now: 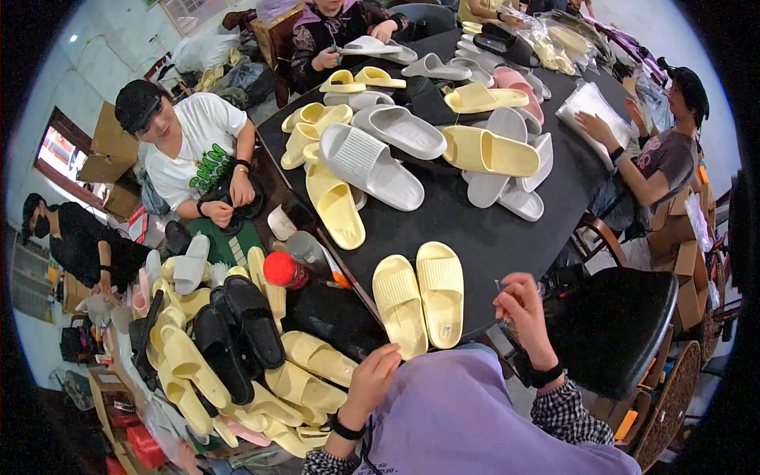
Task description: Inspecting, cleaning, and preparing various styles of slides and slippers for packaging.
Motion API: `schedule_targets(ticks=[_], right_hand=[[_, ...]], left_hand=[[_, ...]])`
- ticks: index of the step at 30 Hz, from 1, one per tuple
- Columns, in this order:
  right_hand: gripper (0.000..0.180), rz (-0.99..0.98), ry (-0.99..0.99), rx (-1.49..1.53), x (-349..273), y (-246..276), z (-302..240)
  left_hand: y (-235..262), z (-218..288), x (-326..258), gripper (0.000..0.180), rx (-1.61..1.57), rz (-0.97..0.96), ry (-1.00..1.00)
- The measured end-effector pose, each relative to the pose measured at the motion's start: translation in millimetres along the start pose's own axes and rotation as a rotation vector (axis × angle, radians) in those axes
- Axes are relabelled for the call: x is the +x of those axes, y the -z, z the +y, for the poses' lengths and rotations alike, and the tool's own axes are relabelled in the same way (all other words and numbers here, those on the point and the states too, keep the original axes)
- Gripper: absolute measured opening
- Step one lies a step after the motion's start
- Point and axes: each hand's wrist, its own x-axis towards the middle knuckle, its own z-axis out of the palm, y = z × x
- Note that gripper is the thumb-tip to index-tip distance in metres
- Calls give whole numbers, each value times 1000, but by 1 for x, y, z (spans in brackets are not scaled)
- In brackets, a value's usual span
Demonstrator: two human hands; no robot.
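A pair of pale yellow slippers [440,294] lies side by side at the near edge of the black table, toes pointing away from me. My left hand [374,385] is closed, its fingertips at the heel of the left slipper [402,313]. Raised to the right of the pair, my right hand [522,310] has curled fingers around something thin and partly see-through, too small to make out. A small pale tag or mark shows on the heel of the right slipper.
Grey, yellow and pink slippers [380,162] are spread over the black table [546,237]. At left lies a heap of yellow and black slippers [237,332], near a red-lidded jar [285,271]. A black chair [609,324] stands at right. Several people work around the table.
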Motion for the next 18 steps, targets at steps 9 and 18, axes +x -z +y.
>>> schedule_targets(ticks=[9, 18], right_hand=[[28, -347, 171, -716, 11, -32, 96], [51, -365, 527, -1046, 31, -54, 117]], left_hand=[[-25, -17, -13, 37, 17, -308, 105], [-28, -12, 6, 38, 75, -242, 92]])
